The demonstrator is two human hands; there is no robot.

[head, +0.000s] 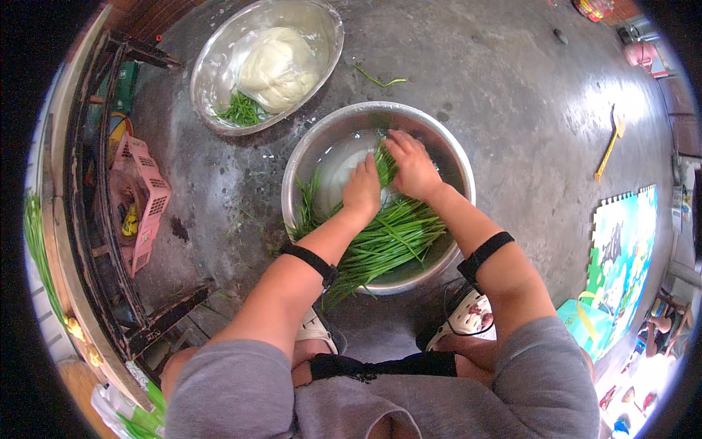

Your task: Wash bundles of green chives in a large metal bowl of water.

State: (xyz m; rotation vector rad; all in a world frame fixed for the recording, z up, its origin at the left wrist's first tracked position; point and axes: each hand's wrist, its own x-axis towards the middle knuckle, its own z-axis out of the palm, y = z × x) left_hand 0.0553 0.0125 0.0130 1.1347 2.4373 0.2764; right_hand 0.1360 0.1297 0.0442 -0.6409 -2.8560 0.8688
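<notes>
A round metal basin (466,164) with water in it stands on the floor between my feet. Long green leaves, like Chinese chives (384,241), lie across its near side, some over the rim. My left hand (363,186) and my right hand (411,164) are in the basin's far half, on either side of a small bunch of the greens (386,164). My right hand's fingers rest against that bunch; my left fingertips touch or nearly touch it. Beyond, at the upper left, an oval metal basin (204,66) holds pale dough under clear plastic (279,66) and some short greens (241,110).
At the left are a dark wooden frame (104,164) and a pink plastic basket (151,192). A loose green stalk (378,79) lies on the floor. To the right are a yellow-handled tool (607,151), a colourful foam mat (620,247) and a turquoise bag (587,324).
</notes>
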